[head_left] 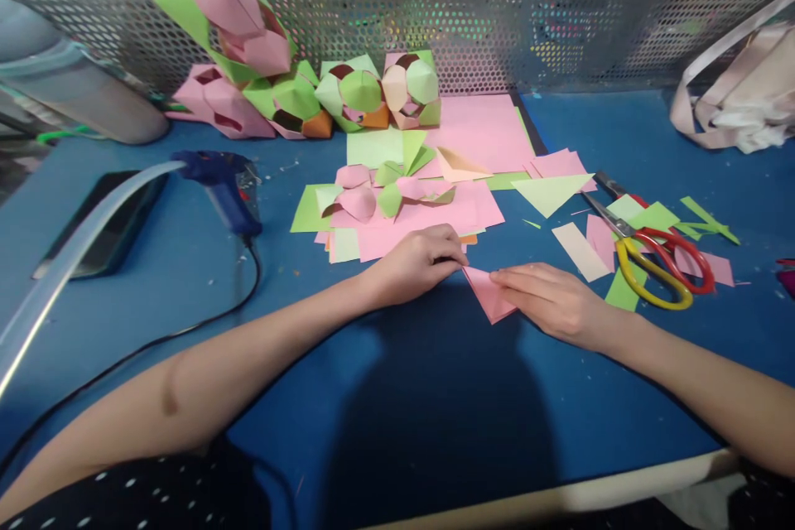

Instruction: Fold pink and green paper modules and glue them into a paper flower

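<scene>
A small pink folded paper piece (489, 298) lies on the blue table (435, 397) in front of me. My left hand (417, 262) is curled, its fingertips pinching the paper's upper left corner. My right hand (550, 296) lies flat over the paper's right side, fingers stretched out and pressing it down. Just behind my hands is a pile of pink and green paper sheets (403, 215) with folded petal shapes on top.
Red and yellow scissors (658, 252) lie among paper scraps to the right. A blue glue gun (220, 186) with a black cord sits at the left, beside a dark phone (105, 224). Finished pink and green paper shapes (291, 83) stand along the perforated metal back wall.
</scene>
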`<state>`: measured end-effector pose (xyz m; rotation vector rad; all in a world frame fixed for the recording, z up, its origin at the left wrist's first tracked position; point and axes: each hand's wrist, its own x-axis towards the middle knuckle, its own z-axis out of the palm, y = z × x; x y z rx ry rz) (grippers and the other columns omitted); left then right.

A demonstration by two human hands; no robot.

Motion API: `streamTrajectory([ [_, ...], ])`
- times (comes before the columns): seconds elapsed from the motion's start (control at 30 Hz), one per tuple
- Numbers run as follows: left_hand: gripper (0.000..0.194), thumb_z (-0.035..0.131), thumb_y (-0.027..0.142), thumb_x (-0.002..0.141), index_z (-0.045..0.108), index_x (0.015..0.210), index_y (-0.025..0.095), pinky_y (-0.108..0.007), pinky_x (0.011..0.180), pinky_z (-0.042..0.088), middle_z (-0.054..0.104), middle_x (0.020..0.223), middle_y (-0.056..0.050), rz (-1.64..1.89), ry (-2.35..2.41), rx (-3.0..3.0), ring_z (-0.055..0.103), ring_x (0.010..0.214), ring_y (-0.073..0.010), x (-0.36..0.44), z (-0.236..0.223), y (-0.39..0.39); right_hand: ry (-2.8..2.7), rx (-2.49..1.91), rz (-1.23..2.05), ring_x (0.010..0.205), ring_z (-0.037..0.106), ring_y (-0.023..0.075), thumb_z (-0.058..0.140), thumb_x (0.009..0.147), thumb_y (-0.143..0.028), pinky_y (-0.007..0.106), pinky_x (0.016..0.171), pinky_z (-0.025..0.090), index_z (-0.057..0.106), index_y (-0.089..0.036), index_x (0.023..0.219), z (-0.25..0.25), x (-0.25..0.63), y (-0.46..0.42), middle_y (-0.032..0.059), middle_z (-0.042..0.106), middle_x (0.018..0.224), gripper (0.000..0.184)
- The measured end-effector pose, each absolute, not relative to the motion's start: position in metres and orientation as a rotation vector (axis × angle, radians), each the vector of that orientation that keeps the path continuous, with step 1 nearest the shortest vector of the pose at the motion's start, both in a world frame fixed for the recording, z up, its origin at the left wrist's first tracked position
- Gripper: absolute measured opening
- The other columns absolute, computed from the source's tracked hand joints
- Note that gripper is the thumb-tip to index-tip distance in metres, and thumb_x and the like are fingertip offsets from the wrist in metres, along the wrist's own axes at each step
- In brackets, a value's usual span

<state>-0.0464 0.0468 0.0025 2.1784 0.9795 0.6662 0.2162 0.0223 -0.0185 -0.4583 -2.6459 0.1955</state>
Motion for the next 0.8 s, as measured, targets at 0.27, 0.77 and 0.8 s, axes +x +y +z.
streamTrajectory([
  [0.27, 0.018, 0.055, 0.009, 0.083, 0.071, 0.086, 0.015, -0.026, 0.078, 0.048, 0.06, 0.087, -0.004, 0.665, 0.977, 2.155, 0.06, 0.081, -0.013, -0.0478, 0.0017, 0.0469, -2.678, -0.429, 0.142, 0.118, 0.053, 0.0263, 0.052, 0.088, -0.007, 0.044, 0.092, 0.051, 0.061, -0.008, 0.113, -0.0144, 0.2142, 0.0223, 0.0158, 0.06, 0.125, 0.027],
  [0.77, 0.021, 0.053, 0.011, 0.084, 0.072, 0.085, 0.019, -0.026, 0.078, 0.048, 0.059, 0.085, -0.003, 0.669, 0.986, 2.131, 0.059, 0.082, -0.0131, -0.0462, 0.0038, 0.0447, -2.638, -0.417, 0.158, 0.114, 0.055, 0.0253, 0.052, 0.089, -0.01, 0.043, 0.088, 0.053, 0.062, -0.012, 0.108, -0.0158, 0.2137, 0.0245, 0.013, 0.062, 0.122, 0.021],
  [0.8, 0.021, 0.053, 0.011, 0.084, 0.073, 0.085, 0.018, -0.026, 0.078, 0.048, 0.059, 0.085, -0.003, 0.666, 0.984, 2.132, 0.059, 0.082, -0.0131, -0.0462, 0.0039, 0.0449, -2.63, -0.414, 0.167, 0.113, 0.055, 0.0252, 0.052, 0.089, -0.01, 0.042, 0.088, 0.053, 0.062, -0.013, 0.107, -0.0158, 0.2137, 0.0249, 0.0127, 0.062, 0.121, 0.021],
])
